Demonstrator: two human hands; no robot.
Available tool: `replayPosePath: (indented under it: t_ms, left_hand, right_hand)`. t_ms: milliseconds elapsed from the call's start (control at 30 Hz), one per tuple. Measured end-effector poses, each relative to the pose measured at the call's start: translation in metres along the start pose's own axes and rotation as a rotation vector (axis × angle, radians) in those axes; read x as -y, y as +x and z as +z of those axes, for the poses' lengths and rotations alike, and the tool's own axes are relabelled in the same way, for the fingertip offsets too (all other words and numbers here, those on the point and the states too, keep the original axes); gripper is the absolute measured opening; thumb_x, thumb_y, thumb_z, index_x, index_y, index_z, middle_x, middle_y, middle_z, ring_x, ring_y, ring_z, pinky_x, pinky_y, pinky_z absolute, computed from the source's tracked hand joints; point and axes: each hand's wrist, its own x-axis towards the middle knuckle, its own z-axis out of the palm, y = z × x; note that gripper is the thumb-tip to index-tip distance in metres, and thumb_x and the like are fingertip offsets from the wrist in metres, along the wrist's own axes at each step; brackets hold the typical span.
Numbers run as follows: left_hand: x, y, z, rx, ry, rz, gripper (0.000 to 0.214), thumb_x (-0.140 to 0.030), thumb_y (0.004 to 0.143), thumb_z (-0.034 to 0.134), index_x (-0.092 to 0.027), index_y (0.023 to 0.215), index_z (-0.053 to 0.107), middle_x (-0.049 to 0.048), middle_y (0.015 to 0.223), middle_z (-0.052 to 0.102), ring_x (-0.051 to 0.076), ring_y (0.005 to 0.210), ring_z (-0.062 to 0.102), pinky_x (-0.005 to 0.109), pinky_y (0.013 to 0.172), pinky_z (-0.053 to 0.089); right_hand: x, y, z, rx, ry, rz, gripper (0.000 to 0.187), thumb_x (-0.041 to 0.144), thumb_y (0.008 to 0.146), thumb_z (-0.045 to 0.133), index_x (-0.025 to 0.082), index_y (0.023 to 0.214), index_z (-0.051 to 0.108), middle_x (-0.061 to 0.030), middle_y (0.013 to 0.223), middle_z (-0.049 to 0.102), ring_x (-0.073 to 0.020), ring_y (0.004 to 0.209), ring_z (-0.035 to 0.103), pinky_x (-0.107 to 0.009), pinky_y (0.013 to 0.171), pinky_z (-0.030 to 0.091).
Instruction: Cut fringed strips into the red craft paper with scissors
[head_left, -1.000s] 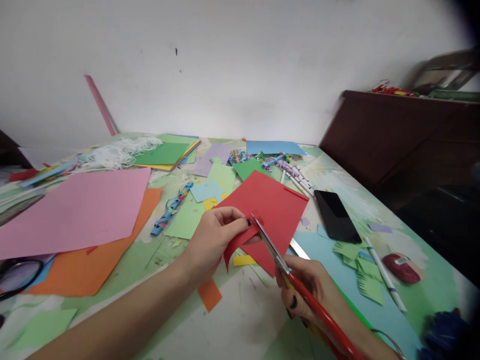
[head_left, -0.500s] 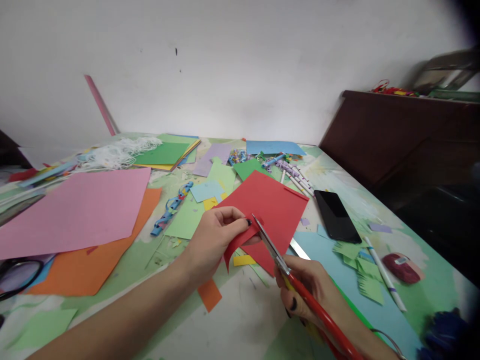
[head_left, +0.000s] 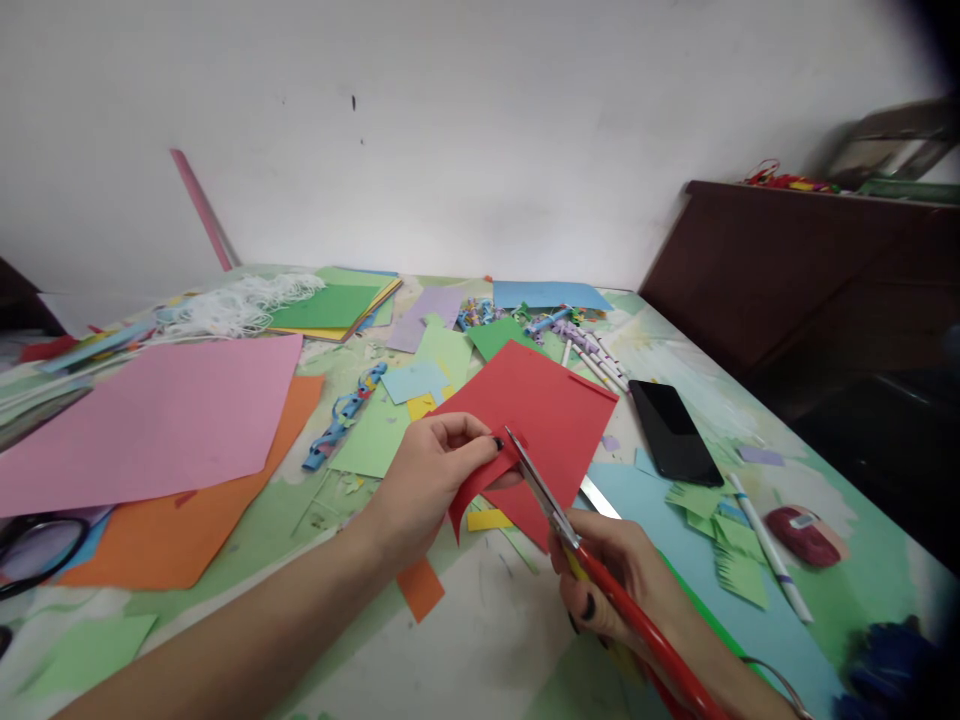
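My left hand pinches a small strip of red paper between thumb and fingers; its lower end curls down. My right hand is closed around the red and yellow handles of a pair of scissors. The scissor blades look nearly closed, and their tips are right beside my left thumb, at the strip's edge. Behind both hands lies a larger red sheet. A yellow paper scrap and an orange scrap lie below my left hand.
On the right are a black phone, fringed green paper, a white marker and a red computer mouse. Pink paper over orange paper covers the left. A blue decorated tube lies mid-table; white string is behind.
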Motion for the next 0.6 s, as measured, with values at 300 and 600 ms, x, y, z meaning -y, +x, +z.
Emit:
replayPosePath:
  t_ms: [300, 600]
  left_hand:
    - [0.0021, 0.0008, -0.0003, 0.004, 0.015, 0.010, 0.015, -0.019, 0.074, 0.065, -0.014, 0.062, 0.056, 0.0032, 0.065, 0.066, 0.017, 0.067, 0.069, 0.014, 0.044, 0.047]
    - [0.0019, 0.0010, -0.0002, 0.003, 0.017, 0.012, 0.015, -0.019, 0.074, 0.064, -0.014, 0.063, 0.055, 0.0040, 0.066, 0.066, 0.019, 0.067, 0.070, 0.013, 0.037, 0.041]
  right_hand:
    - [0.0003, -0.0002, 0.0007, -0.021, -0.013, -0.010, 0.049, 0.061, 0.071, 0.067, 0.018, 0.069, 0.043, 0.0048, 0.062, 0.031, -0.0092, 0.054, 0.025, -0.023, 0.045, 0.020]
    - [0.0037, -0.0003, 0.0011, -0.017, -0.007, -0.005, 0.049, 0.062, 0.071, 0.066, 0.017, 0.070, 0.045, 0.0054, 0.058, 0.033, -0.0090, 0.052, 0.026, -0.023, 0.044, 0.020]
